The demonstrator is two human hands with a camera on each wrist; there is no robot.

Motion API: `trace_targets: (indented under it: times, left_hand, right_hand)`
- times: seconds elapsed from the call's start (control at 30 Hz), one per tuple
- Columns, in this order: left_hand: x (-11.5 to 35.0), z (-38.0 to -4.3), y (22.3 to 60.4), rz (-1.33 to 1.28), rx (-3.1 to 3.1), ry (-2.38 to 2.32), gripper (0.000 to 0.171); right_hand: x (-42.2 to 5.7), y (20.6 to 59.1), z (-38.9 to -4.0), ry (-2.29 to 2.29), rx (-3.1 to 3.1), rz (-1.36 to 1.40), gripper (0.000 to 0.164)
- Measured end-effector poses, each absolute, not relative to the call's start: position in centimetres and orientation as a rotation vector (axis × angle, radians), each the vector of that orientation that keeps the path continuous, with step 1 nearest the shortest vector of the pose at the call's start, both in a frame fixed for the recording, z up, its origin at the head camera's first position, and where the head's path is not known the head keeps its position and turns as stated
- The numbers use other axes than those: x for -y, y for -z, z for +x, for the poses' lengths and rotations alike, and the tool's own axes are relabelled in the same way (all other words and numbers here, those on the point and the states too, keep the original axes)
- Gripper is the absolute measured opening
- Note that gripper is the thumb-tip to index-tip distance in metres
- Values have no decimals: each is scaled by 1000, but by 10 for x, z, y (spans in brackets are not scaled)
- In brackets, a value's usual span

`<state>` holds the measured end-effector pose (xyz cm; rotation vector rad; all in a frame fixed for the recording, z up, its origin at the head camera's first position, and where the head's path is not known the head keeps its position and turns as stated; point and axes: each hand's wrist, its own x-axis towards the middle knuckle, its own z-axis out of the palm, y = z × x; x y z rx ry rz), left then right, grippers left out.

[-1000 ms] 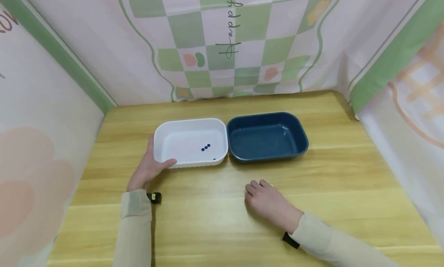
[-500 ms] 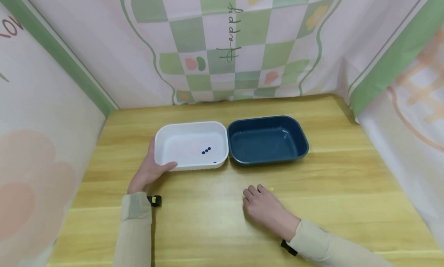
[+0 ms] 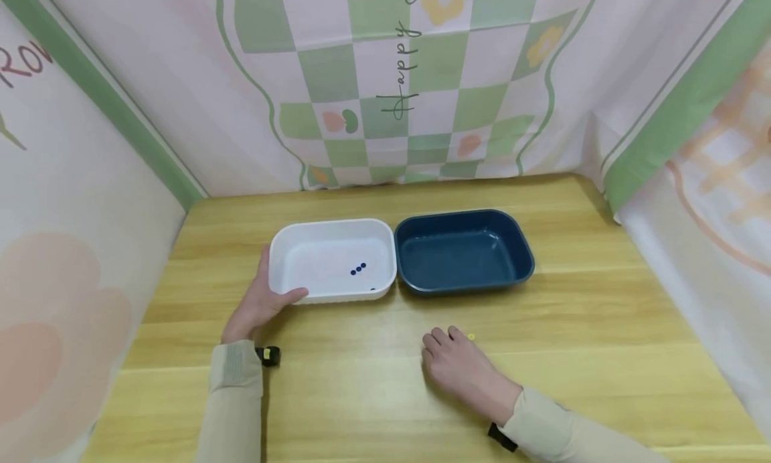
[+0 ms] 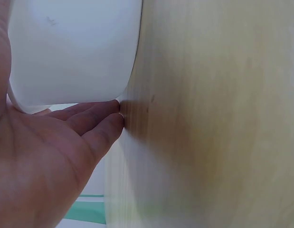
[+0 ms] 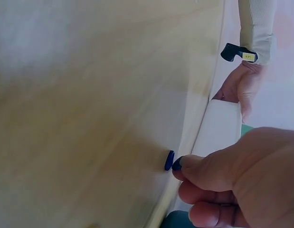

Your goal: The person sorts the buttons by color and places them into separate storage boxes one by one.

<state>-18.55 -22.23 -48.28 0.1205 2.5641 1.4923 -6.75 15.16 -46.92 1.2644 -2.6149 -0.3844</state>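
Observation:
My left hand (image 3: 260, 301) holds the near left corner of a white rectangular bin (image 3: 319, 296), thumb at the front rim. In the left wrist view its fingers (image 4: 101, 135) reach along the bin's outer wall, low by the table. Inside the bin lie three small dark blue discs (image 3: 359, 269) in a row, and part of another shows at the near wall. My right hand (image 3: 460, 366) is low over the table, thumb and forefinger pinching a small blue disc (image 5: 177, 164). Just beyond these fingertips another blue disc (image 5: 169, 160) lies on the tabletop.
A dark blue bin (image 3: 464, 252) stands against the white bin's right side. Beside the right hand lies a tiny yellow ring (image 3: 472, 336) on the wooden table (image 3: 337, 383). Patterned cloth (image 3: 434, 68) hangs behind the table and along both sides.
The head view has tilted up, so everything sits lower in it. My right hand has shifted slightly left, uncovering the yellow ring. The left hand keeps its hold on the white bin.

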Motion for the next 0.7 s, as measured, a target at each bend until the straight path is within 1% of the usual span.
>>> trace_targets:
  times: [0.17, 0.23, 0.4, 0.43, 0.7]
  left_hand:
    - [222, -185, 482, 109, -2564, -1484, 125]
    - [220, -183, 475, 109, -2560, -1474, 125]
    - [219, -181, 474, 100, -2568, -1446, 125]
    - [221, -183, 480, 99, -2572, -1451, 125]
    - [220, -183, 479, 115, -2575, -1486, 123]
  right_hand:
    - [-152, 469, -68, 375, 2625, 1250, 8]
    - [-153, 470, -68, 367, 2632, 1248, 8]
    - [-154, 472, -68, 334, 2643, 1242, 9]
    - [-154, 473, -68, 328, 2644, 1240, 9]
    - [-155, 471, -68, 301, 2654, 1241, 6]
